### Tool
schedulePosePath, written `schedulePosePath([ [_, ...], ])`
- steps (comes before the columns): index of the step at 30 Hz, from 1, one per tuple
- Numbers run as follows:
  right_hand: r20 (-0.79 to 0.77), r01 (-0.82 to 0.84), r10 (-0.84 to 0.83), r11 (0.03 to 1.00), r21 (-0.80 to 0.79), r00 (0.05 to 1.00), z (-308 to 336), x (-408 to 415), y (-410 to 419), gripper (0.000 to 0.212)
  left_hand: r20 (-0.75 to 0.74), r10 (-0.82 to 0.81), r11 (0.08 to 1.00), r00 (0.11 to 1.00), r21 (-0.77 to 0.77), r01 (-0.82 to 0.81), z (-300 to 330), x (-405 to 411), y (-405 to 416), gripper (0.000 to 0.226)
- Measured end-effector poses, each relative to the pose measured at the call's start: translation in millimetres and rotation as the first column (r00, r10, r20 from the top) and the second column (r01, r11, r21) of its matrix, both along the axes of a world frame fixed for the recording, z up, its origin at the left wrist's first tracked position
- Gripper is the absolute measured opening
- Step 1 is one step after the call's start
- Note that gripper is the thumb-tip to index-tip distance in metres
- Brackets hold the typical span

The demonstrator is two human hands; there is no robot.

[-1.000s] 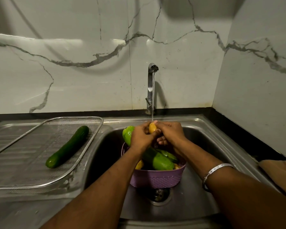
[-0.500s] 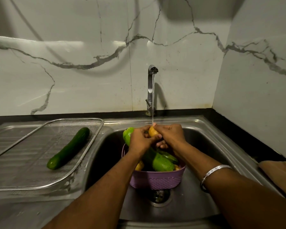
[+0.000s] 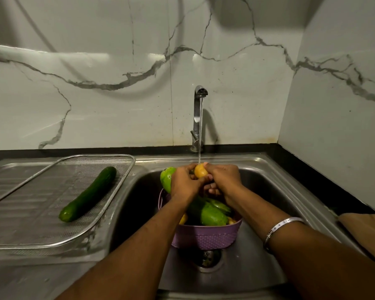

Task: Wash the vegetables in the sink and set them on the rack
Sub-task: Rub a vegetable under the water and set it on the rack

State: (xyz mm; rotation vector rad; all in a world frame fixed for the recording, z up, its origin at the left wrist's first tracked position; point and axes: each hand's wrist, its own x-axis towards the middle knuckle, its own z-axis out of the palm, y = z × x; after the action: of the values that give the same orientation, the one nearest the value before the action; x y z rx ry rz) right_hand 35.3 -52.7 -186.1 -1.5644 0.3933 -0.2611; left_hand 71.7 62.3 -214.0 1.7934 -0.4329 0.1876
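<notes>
Little has moved since a second ago: both our hands stay clasped around the same small yellow vegetable (image 3: 200, 171) under the running water, and only our view has drifted slightly. Our left hand (image 3: 185, 182) curls its fingers round the vegetable from the left, and our right hand (image 3: 222, 178) grips it from the right, so the yellow top just shows between them. Water (image 3: 200, 131) falls in a thin stream from the tap (image 3: 197, 109) straight onto that vegetable.

We hold it above the purple basket (image 3: 206, 236), which stands in the sink (image 3: 260, 169) just behind the drain (image 3: 207, 257). Inside the basket lie several green vegetables (image 3: 212, 215), with bits of yellow ones showing at the rim. One light green vegetable (image 3: 166, 178) sticks up at the basket's far left side, just beside our left hand.

On the mesh rack (image 3: 52, 232), which rests on the steel drainboard (image 3: 7, 169) left of the sink, lies a dark green cucumber (image 3: 88, 194), set diagonally, well apart from the basket.

We wear a silver bangle (image 3: 279, 227) on our right wrist. At the right edge, on the dark counter (image 3: 312, 180), lies a brown object (image 3: 368, 232) we cannot identify. Marble-patterned wall (image 3: 95, 105) rises behind the sink.
</notes>
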Motion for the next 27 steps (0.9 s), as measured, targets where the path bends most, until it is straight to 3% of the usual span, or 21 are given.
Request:
schedulePosePath([
  [3, 0.025, 0.057, -0.056, 0.998, -0.034, 0.998, -2, 4, -2, 0.022, -0.020, -0.040, 0.999, 0.999, 0.013, 0.040, 0, 0, 2, 0.029],
  [7, 0.029, -0.101, 0.105, 0.988, -0.118, 0.994, -1, 7, -11, 0.022, -0.227, -0.084, 0.988, 0.970, -0.149, 0.051, 9, -3, 4, 0.026],
  [13, 0.001, -0.184, 0.189, 0.955, -0.233, 0.982, -1, 11, -19, 0.026, -0.117, -0.102, 0.995, 0.988, -0.015, 0.101, 13, 0, 0, 0.024],
  [19, 0.029, -0.158, 0.182, 0.915, -0.372, 0.983, 1, 4, -11, 0.024, -0.185, 0.024, 0.989, 0.982, -0.138, -0.050, 9, -1, -10, 0.014],
  [27, 0.042, -0.254, 0.257, 0.966, -0.049, 0.966, 0, 3, -12, 0.025, -0.392, 0.016, 0.869, 0.920, -0.450, -0.207, 9, -1, -25, 0.029],
])
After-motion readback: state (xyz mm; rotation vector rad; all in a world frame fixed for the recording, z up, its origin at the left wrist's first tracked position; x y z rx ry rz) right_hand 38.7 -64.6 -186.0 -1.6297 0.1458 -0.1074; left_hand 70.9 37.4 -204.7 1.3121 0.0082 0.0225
